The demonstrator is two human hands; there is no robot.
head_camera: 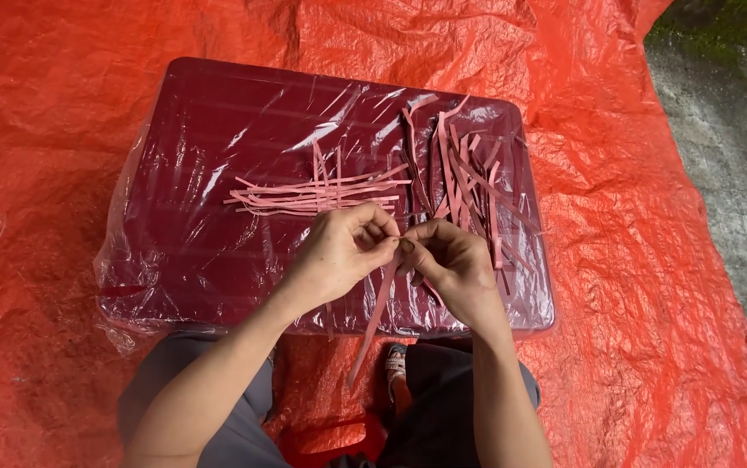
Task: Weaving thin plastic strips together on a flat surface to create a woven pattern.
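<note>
My left hand (339, 251) and my right hand (451, 260) meet over the near side of a dark red board wrapped in clear plastic (191, 156). Both pinch the top end of one long pink strip (373, 321), which hangs down toward my lap. Just beyond my left hand lies a sideways bundle of pink strips (304, 195). A looser pile of pink strips (469, 173), mostly lengthwise, sits beyond my right hand.
The board rests on a crinkled orange tarp (651, 303) that covers the ground all around. Grey stone with some moss (737, 130) shows at the right edge. My knees in grey trousers (217, 407) are at the bottom.
</note>
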